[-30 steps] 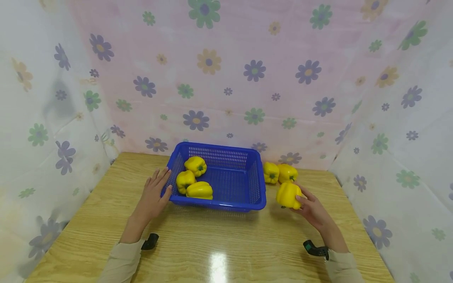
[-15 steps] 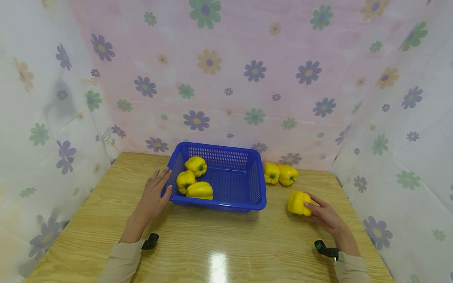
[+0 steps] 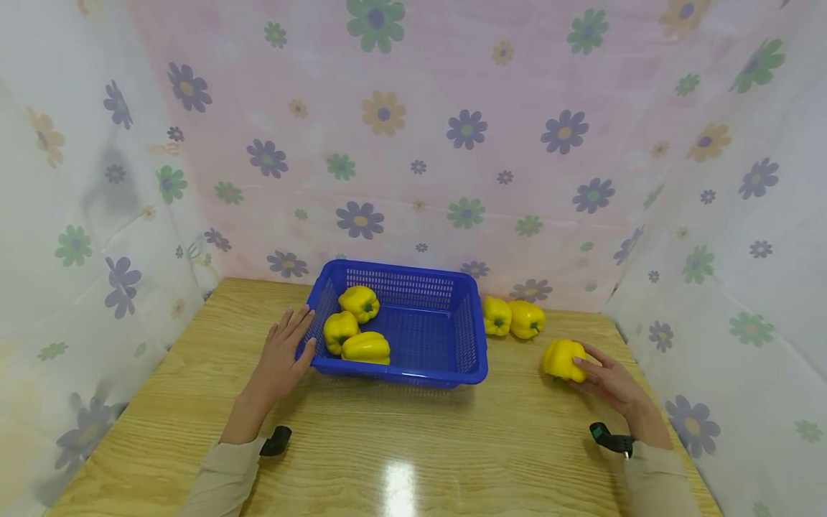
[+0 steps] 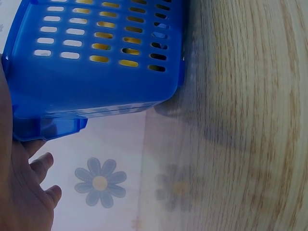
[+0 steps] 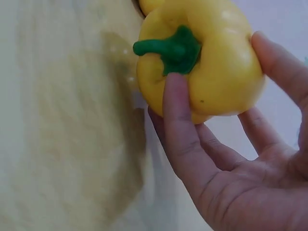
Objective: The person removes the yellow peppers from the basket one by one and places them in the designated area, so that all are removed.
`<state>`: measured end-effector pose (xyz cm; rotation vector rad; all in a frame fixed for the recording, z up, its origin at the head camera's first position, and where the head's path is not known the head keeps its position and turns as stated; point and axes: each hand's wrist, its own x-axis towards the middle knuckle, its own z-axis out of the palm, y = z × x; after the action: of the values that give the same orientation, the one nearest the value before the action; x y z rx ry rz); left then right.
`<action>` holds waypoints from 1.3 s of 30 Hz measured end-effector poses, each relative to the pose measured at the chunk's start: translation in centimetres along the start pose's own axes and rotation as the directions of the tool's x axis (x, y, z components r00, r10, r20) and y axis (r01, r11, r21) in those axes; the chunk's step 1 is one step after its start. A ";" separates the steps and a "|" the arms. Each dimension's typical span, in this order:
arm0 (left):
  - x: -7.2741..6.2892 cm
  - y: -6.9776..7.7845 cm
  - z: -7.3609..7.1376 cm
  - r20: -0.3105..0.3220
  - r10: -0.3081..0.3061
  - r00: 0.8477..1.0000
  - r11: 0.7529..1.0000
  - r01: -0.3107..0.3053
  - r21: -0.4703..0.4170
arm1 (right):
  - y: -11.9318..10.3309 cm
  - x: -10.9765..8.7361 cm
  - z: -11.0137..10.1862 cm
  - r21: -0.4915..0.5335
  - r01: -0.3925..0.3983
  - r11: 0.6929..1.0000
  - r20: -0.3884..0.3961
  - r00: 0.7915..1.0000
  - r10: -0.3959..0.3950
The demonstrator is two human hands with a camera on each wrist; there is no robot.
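Observation:
My right hand (image 3: 610,380) holds a yellow bell pepper (image 3: 563,360) over the right side of the table, thumb on one side and fingers on the other. In the right wrist view this bell pepper (image 5: 221,62) shows its green stem, with a fingertip close by it. Whether it touches the table I cannot tell. My left hand (image 3: 278,362) rests on the left rim of a blue plastic basket (image 3: 413,375), its fingers extended. Inside the basket's left part lie three yellow bell peppers (image 3: 340,332). The left wrist view shows the basket's slotted wall (image 4: 101,82) beside that hand.
Two more yellow bell peppers (image 3: 526,319) lie side by side just right of the basket, near the back of the wooden table (image 3: 362,445). A flower-patterned cloth (image 3: 420,129) stands behind and along both sides. Each wrist wears a black camera (image 3: 610,439).
My right hand has carried the bell pepper rightward, away from the basket and the two loose ones, dipping toward me and then back slightly. The left hand and basket have stayed put.

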<state>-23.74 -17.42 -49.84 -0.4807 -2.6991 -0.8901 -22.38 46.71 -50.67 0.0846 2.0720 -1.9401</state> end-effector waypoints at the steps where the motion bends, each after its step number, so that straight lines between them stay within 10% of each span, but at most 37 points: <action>1: 0.0 0.0 0.0 0.000 0.000 1.000 1.000 0.000 0.000 | -0.2 0.2 -0.3 -0.027 0.001 1.000 -0.005 1.000 -0.001; 11: 0.1 -0.2 0.1 -0.015 0.014 1.000 1.000 -0.014 0.002 | -2.7 2.7 -2.1 -0.232 -0.007 0.973 0.024 1.000 0.013; 39: 0.0 -0.5 0.2 -0.022 0.024 0.999 1.000 -0.025 -0.008 | -6.5 8.0 -3.0 -0.355 -0.167 0.920 -0.001 0.984 0.179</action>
<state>-23.93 -17.65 -50.27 -0.5018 -2.6654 -0.8947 -32.09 47.82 -46.27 0.1519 2.2719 -1.4337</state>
